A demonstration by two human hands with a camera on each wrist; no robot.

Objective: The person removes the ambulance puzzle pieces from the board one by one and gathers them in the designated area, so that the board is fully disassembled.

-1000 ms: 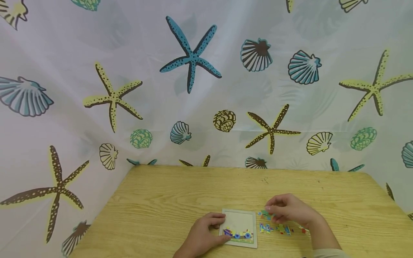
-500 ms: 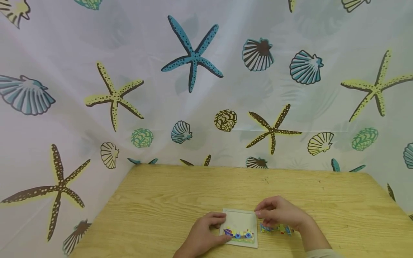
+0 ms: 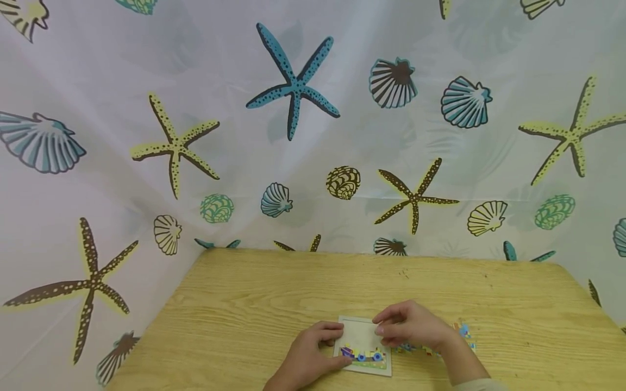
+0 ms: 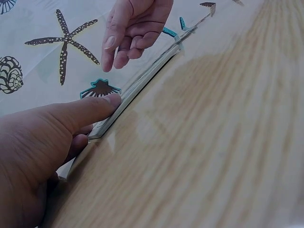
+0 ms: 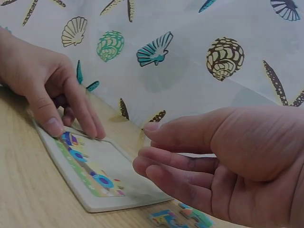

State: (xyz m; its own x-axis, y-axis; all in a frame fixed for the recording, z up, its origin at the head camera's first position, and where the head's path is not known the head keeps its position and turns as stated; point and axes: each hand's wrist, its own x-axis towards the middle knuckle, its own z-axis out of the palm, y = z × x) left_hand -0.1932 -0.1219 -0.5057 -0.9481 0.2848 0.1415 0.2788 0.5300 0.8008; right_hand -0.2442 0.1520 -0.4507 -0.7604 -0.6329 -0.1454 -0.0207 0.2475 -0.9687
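Down at the lower middle of the head view, a pale, square-framed puzzle tray [image 3: 357, 332] sits on the yellowish wood-grain counter [image 3: 274, 293], and the big change is the right hand [image 3: 411, 326]. Compared with a second ago, it's come left from the loose multicoloured puzzle pieces [image 3: 462, 329] and now hangs over the tray's right side. Can't tell if its grip has anything pinched, btw: thumb and fingertips are close together, but no piece shows between them, even from the right wrist. Left hand [image 3: 313, 350] basically hasn't budged, grip clamped on the tray's left edge, thumb down by the purple-and-blue train picture [image 3: 362, 355] along the bottom. Above that strip it's just plain cream backing. So imo the work has moved from the pieces over to the tray, which looks braced, with the right hand near the unfilled part.
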